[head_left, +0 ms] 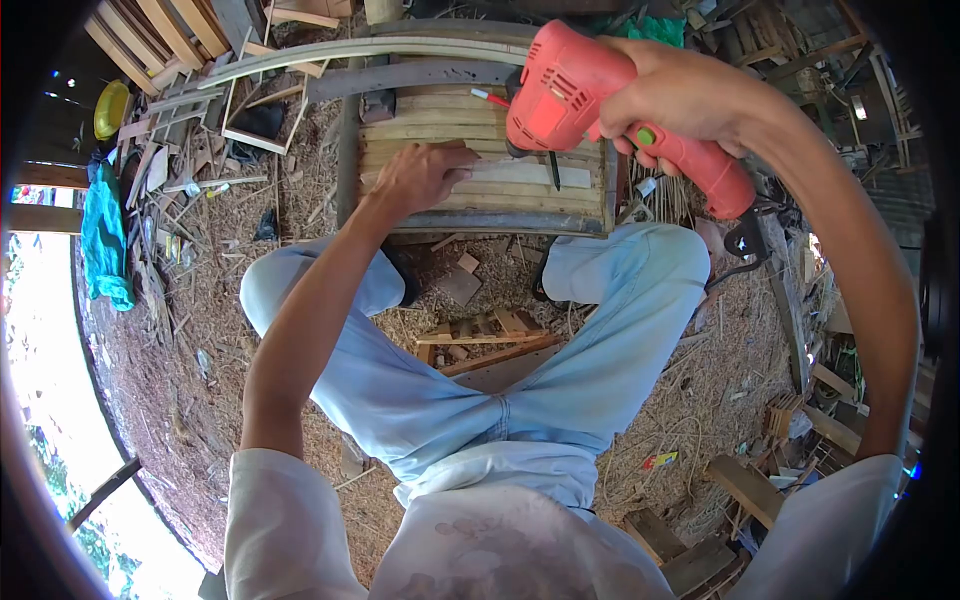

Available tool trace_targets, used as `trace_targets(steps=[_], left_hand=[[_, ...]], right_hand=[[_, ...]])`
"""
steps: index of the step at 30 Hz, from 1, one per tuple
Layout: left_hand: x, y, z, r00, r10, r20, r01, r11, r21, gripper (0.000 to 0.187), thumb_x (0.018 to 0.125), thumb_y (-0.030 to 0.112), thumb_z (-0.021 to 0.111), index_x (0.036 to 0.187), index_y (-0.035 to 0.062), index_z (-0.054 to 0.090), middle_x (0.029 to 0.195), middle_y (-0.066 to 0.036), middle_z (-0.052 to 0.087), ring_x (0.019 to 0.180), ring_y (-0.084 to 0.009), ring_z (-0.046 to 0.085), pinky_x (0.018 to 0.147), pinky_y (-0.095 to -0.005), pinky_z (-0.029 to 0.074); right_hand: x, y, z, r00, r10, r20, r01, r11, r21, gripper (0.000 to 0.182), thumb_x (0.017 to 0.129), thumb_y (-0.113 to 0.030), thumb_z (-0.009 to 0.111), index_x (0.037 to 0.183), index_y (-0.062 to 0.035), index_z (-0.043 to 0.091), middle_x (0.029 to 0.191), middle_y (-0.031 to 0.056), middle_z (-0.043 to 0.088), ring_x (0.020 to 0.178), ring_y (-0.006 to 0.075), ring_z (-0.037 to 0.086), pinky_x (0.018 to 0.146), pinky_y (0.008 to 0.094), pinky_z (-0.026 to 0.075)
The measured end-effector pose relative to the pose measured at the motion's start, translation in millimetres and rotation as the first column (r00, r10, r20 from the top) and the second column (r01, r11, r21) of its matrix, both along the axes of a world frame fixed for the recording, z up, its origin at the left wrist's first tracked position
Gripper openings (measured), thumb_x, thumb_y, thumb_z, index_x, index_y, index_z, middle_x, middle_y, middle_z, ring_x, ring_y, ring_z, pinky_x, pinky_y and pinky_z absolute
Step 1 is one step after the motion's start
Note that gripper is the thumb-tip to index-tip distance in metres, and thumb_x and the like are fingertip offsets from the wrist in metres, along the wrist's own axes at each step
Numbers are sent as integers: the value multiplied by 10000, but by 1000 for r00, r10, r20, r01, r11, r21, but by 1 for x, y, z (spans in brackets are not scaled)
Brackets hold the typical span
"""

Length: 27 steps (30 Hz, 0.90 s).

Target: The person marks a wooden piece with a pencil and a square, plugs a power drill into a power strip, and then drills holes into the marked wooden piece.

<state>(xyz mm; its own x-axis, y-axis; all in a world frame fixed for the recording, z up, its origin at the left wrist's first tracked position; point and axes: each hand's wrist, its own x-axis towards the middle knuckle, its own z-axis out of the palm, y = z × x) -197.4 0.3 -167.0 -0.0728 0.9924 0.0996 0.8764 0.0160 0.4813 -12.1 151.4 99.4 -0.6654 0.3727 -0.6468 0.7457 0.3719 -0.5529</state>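
My right hand (665, 100) is wrapped round the handle of a red power drill (575, 90), its nose pointing down over the slatted wooden work surface (430, 130). Beneath the drill lies a thin pale wood strip (530, 175). My left hand (425, 178) holds the strip down near its left part, fingers bent over it and partly hidden. A slim dark pointed tool (555, 172) crosses the strip just right of the drill's nose. Left of the drill body rests a marker with a red end (490, 97).
A long curved wood piece (380, 47) spans the far side of the work surface. Wooden frames (265, 110) and offcuts lie at the left. Shavings cover the ground (210, 350). The drill's cord (745, 262) hangs at the right, near boards (745, 490).
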Motion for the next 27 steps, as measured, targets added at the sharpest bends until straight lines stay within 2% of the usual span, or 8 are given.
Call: trace_targets(steps=[5, 12, 14, 17, 19, 20, 26, 27], left_hand=[[-6, 5, -12, 999, -36, 6, 35, 991, 131, 254, 863, 281, 682, 1109, 223, 708, 975, -102, 724, 841, -377, 685, 765, -468, 559], [-5, 3, -14, 1000, 24, -8, -24, 999, 28, 282, 870, 341, 669, 1125, 228, 713, 975, -150, 715, 880, -370, 681, 778, -481, 551], [-6, 3, -25, 998, 25, -51, -24, 1000, 3, 288, 874, 363, 660, 1124, 230, 714, 964, -168, 711, 885, -372, 680, 777, -482, 552], [-4, 2, -22, 999, 38, -38, -35, 997, 74, 294, 883, 397, 642, 1116, 233, 716, 924, -187, 702, 876, -380, 679, 774, -486, 552], [-2, 2, -17, 994, 34, -105, -27, 997, 70, 282, 867, 327, 681, 1072, 137, 715, 1105, -85, 700, 929, -356, 674, 824, -445, 549], [0, 1, -16, 994, 37, -103, -29, 997, 74, 282, 867, 327, 681, 1072, 137, 715, 1105, -85, 700, 929, -356, 674, 824, -445, 549], [12, 2, 18, 1000, 17, 19, -17, 1000, -15, 244, 865, 313, 679, 1002, 114, 711, 950, -72, 691, 898, -330, 671, 769, -443, 534], [11, 3, 14, 998, -30, -48, 34, 995, 93, 224, 856, 287, 682, 990, 110, 708, 920, -66, 677, 889, -318, 658, 757, -437, 530]], right_hand=[[5, -5, 5, 999, -46, -26, 46, 999, -8, 532, 781, -82, 599, 1292, -35, 459, 745, 64, 584, 527, 96, 533, 421, 257, 476], [14, -7, 16, 994, -49, -94, 42, 997, -71, 565, 776, -72, 613, 1310, -41, 432, 899, 108, 608, 592, 119, 572, 439, 272, 493], [16, -10, 28, 985, -170, -41, 165, 981, -98, 608, 760, -65, 614, 1334, -41, 415, 958, 124, 616, 630, 134, 600, 456, 284, 507], [21, -10, 39, 980, -136, -148, 126, 990, -69, 489, 757, -117, 617, 1211, -18, 464, 792, 74, 586, 610, 139, 586, 505, 284, 510], [25, -9, 43, 980, -129, -148, 127, 992, -27, 480, 756, -127, 616, 1202, -20, 471, 787, 74, 590, 609, 138, 588, 503, 282, 506], [25, -9, 43, 982, -122, -142, 124, 992, 2, 472, 756, -138, 615, 1193, -21, 478, 781, 73, 593, 608, 137, 590, 500, 279, 501], [30, -15, 37, 982, -143, -125, 147, 989, 22, 563, 748, -142, 616, 1277, -18, 469, 769, 65, 592, 595, 128, 583, 479, 274, 481], [30, -15, 35, 982, -142, -126, 146, 989, 24, 563, 748, -142, 616, 1277, -18, 469, 769, 65, 592, 595, 128, 583, 479, 274, 481]])
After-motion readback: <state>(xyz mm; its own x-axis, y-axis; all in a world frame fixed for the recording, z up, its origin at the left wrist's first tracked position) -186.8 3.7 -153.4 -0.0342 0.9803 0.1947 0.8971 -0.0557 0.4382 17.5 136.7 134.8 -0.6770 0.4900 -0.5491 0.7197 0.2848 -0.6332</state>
